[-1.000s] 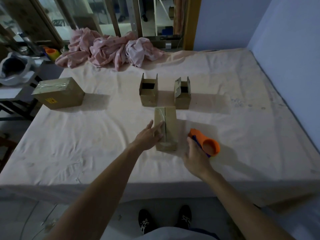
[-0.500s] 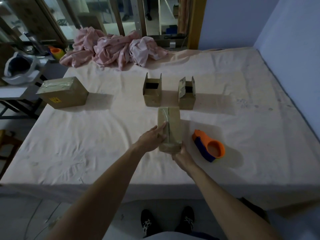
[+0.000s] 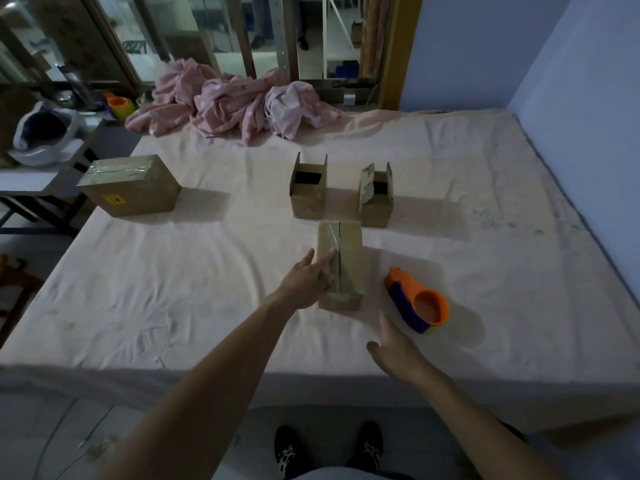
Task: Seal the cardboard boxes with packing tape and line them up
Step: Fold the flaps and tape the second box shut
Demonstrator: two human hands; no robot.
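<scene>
Pressing straight-fingered on the taped box [image 3: 350,258], the left hand [image 3: 305,283] should rub the seam flat end to end, while the open, empty right hand [image 3: 395,348] could steady it.

the near box [image 3: 349,251] is matt brown cardboard, with clear glossy tape [image 3: 331,237] catching the light along its top and wrinkling over the front edge. the left open box [image 3: 307,204] and right open box [image 3: 376,211] are the same dull card. the large box [image 3: 135,194] wears shiny, creased tape across its lid. the tape dispenser [image 3: 417,301] is smooth plastic, orange and blue, with a slight sheen. the bed sheet [image 3: 173,289] is pale matt cloth, creased and faintly marked. the pink bedding [image 3: 239,98] is soft crumpled fabric. the wall [image 3: 571,98] looks flat matt paint; the glass panes [image 3: 207,26] gleam.
</scene>
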